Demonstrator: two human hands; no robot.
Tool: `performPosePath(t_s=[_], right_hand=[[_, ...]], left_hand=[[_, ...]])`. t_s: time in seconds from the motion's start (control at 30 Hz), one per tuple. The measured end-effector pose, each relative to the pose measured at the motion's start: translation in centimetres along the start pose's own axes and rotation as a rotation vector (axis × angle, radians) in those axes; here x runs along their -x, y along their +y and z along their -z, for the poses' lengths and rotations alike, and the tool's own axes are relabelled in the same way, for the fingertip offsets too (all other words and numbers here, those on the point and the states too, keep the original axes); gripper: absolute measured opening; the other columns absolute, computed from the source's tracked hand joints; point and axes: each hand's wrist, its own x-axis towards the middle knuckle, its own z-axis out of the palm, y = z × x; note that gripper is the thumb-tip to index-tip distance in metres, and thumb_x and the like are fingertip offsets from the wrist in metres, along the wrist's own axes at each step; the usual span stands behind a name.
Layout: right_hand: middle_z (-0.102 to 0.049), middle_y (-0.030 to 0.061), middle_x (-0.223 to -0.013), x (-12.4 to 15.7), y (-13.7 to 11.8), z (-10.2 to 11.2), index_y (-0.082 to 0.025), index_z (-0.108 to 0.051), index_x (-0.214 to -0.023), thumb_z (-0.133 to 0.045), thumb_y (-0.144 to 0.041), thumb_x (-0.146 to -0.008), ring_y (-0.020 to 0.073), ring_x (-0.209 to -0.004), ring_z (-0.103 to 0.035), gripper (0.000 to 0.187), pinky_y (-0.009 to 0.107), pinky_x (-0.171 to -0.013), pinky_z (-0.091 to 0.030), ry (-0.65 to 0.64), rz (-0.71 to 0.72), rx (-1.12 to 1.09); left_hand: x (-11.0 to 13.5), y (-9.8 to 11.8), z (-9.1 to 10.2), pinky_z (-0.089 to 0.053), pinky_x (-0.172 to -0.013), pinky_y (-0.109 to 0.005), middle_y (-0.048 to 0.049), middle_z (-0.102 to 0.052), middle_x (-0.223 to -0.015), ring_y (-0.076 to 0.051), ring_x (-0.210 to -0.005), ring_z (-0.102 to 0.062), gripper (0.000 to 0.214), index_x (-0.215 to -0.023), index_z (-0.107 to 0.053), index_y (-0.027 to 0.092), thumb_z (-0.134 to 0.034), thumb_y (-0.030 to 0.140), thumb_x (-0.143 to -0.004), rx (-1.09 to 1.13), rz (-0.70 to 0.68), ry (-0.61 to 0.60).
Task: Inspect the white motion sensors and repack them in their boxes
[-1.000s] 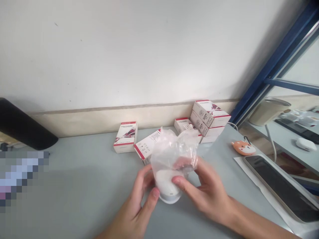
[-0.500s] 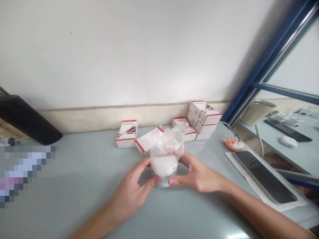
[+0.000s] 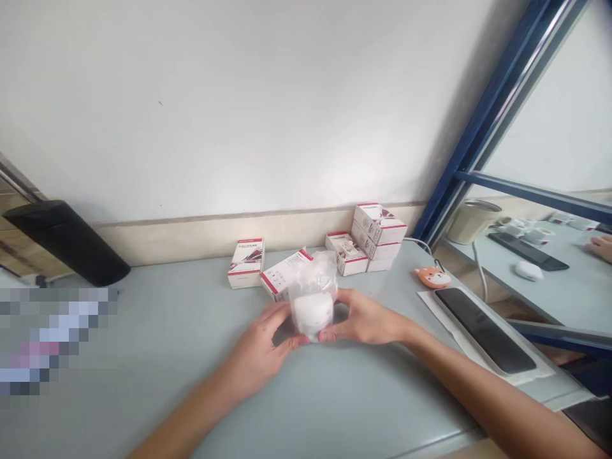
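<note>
- Wall point(image 3: 239, 108) of white paint fills the far side of the room, with a beige skirting band point(image 3: 191, 239) along its foot.
- Blue metal window frame point(image 3: 484, 121) climbs at 1 o'clock. Past it sit a second pale desk point(image 3: 564, 293), a beige tumbler point(image 3: 472, 222), a white computer mouse point(image 3: 528, 270) and, at 3 o'clock on the far edge, a hand point(image 3: 602, 247) that looks like another person's.
- Gray desk point(image 3: 157, 376) carries everything nearer.
- Black tapered object point(image 3: 67, 242) lies at 9 o'clock, above a pixelated patch point(image 3: 52, 341) that hides whatever is there.
- Dark-screened tablet point(image 3: 485, 330) lies on a white paper sheet point(image 3: 452, 335) at 3 o'clock, with an orange fox-shaped toy point(image 3: 433, 277) beside it.
- White-and-red cardboard boxes stand at 12 o'clock: a stack point(image 3: 377, 239), a lone box point(image 3: 246, 263), and a tilted box point(image 3: 282, 275) just behind the bag, the one thing in the way there.
- Left hand point(image 3: 265, 338) and right hand point(image 3: 363, 317) close in from either side, their fingers pressed against the bag, so both are gripping it.
- Clear plastic bag point(image 3: 313, 274) sits mid-desk between the hands, its crumpled neck rising. It looks light, soft and slippery, so the firmer lower part seems the place to hold.
- White round object point(image 3: 313, 312) sits inside the bag. It looks smooth and fairly stiff, and its material is hard to tell through the film.
</note>
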Motion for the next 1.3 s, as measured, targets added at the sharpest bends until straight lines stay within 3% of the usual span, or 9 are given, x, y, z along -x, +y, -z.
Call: performPosePath(t_s=[0.13, 0.27, 0.53, 0.6, 0.73, 0.83, 1.0, 1.17, 1.3], right_hand=[[-0.076, 0.0052, -0.126, -0.2, -0.3, -0.1, -0.024, -0.073, -0.126, -0.089, -0.04, -0.08, 0.0305, -0.121, -0.066, 0.051, 0.045, -0.109, -0.049, -0.015, 0.062, 0.02], [-0.072, 0.0053, -0.136, -0.3, 0.1, -0.2, -0.026, -0.073, -0.128, -0.086, -0.04, -0.084, 0.0306, -0.125, -0.064, 0.048, 0.044, -0.11, -0.048, -0.025, 0.145, 0.125], [-0.064, 0.0111, -0.142, -0.4, 2.0, -1.1, -0.025, -0.073, -0.126, -0.081, -0.04, -0.089, 0.0341, -0.132, -0.055, 0.041, 0.049, -0.113, -0.045, 0.017, 0.115, 0.441], [-0.06, 0.012, -0.144, -0.2, 1.9, -0.9, -0.026, -0.07, -0.131, -0.083, -0.043, -0.087, 0.0352, -0.135, -0.051, 0.049, 0.051, -0.115, -0.043, -0.004, 0.095, 0.469], [-0.054, 0.013, -0.148, 0.4, 1.4, 0.5, -0.027, -0.055, -0.151, -0.087, -0.056, -0.079, 0.036, -0.141, -0.047, 0.084, 0.051, -0.119, -0.041, -0.056, 0.072, 0.378], [-0.062, 0.0106, -0.141, 0.4, 1.2, 0.8, -0.027, -0.062, -0.14, -0.084, -0.052, -0.083, 0.0346, -0.132, -0.054, 0.067, 0.049, -0.113, -0.045, -0.056, 0.097, 0.349], [-0.069, 0.0088, -0.129, -0.1, 1.4, -0.6, -0.024, -0.071, -0.12, -0.081, -0.032, -0.088, 0.0313, -0.121, -0.059, 0.035, 0.046, -0.107, -0.047, -0.055, 0.189, 0.405], [-0.068, 0.0098, -0.126, -0.3, 1.9, -1.3, -0.022, -0.071, -0.114, -0.078, -0.032, -0.09, 0.0284, -0.115, -0.06, 0.026, 0.043, -0.105, -0.046, -0.012, 0.221, 0.413], [-0.067, 0.0076, -0.106, -0.3, 1.9, -1.1, -0.02, -0.071, -0.1, -0.077, -0.051, -0.09, 0.0269, -0.106, -0.059, 0.033, 0.039, -0.095, -0.047, 0.015, 0.126, 0.339]], left_hand=[[0.3, -0.5, 0.1, -0.043, -0.118, -0.049, -0.0046, -0.06, -0.153, -0.035, -0.14, -0.055, 0.056, -0.146, -0.058, 0.036, -0.074, 0.042, -0.093, -0.08, 0.003, -0.03], [0.8, 0.3, 0.0, -0.045, -0.118, -0.044, -0.0057, -0.056, -0.157, -0.033, -0.145, -0.051, 0.068, -0.155, -0.045, 0.036, -0.074, 0.044, -0.094, 0.053, 0.008, 0.013], [0.3, 0.7, -0.8, -0.051, -0.108, -0.038, -0.0075, -0.065, -0.145, -0.029, -0.133, -0.061, 0.048, -0.143, -0.057, 0.029, -0.067, 0.047, -0.099, 0.29, 0.038, 0.056], [0.1, 0.5, -1.2, -0.051, -0.106, -0.038, -0.0068, -0.068, -0.139, -0.029, -0.129, -0.063, 0.046, -0.139, -0.059, 0.029, -0.068, 0.048, -0.098, 0.275, 0.048, 0.056], [0.2, 0.3, -2.0, -0.052, -0.1, -0.038, -0.0064, -0.069, -0.136, -0.029, -0.125, -0.063, 0.047, -0.138, -0.06, 0.029, -0.069, 0.05, -0.097, 0.222, 0.084, 0.043], [0.3, 0.4, -2.4, -0.053, -0.094, -0.038, -0.0066, -0.073, -0.128, -0.03, -0.118, -0.066, 0.046, -0.133, -0.063, 0.027, -0.069, 0.054, -0.096, 0.164, 0.133, -0.008], [0.2, 1.0, -2.5, -0.055, -0.089, -0.037, -0.0052, -0.078, -0.112, -0.028, -0.105, -0.07, 0.041, -0.116, -0.07, 0.024, -0.074, 0.055, -0.09, 0.13, 0.179, -0.021], [0.0, 1.1, -2.4, -0.057, -0.088, -0.038, -0.0063, -0.079, -0.109, -0.029, -0.101, -0.071, 0.042, -0.114, -0.071, 0.023, -0.076, 0.057, -0.088, 0.123, 0.195, 0.01], [-0.3, 0.9, -1.9, -0.057, -0.098, -0.042, -0.0112, -0.077, -0.124, -0.033, -0.116, -0.071, 0.052, -0.122, -0.068, 0.021, -0.079, 0.056, -0.086, 0.386, 0.213, 0.117]])
